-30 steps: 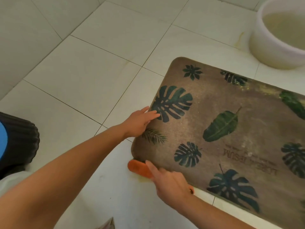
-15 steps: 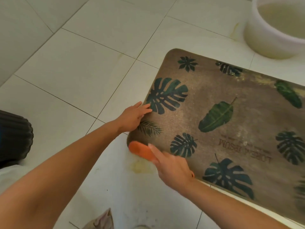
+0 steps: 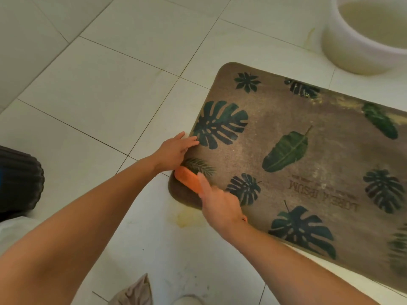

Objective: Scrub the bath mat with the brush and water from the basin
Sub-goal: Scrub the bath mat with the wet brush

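A brown bath mat [image 3: 326, 164] printed with dark green leaves lies flat on the white tiled floor, filling the right half of the view. My right hand [image 3: 220, 205] is closed on an orange brush [image 3: 187, 178], whose head rests on the mat's near left corner. My left hand [image 3: 175, 150] presses flat on the mat's left edge just above the brush, fingers spread onto the mat. A white basin [image 3: 343, 49] with cloudy water stands at the top right, beyond the mat's far edge.
A yellowish wet stain [image 3: 187, 219] marks the tile just below the mat's corner. A dark ribbed object [image 3: 19, 179] sits at the left edge. A beige cloth [image 3: 136, 291] and a white rounded thing [image 3: 187, 300] show at the bottom edge.
The brush has moved from the floor at the mat's near edge up onto the mat's corner, toward my left hand. My left hand stays pressed on the mat's left edge.
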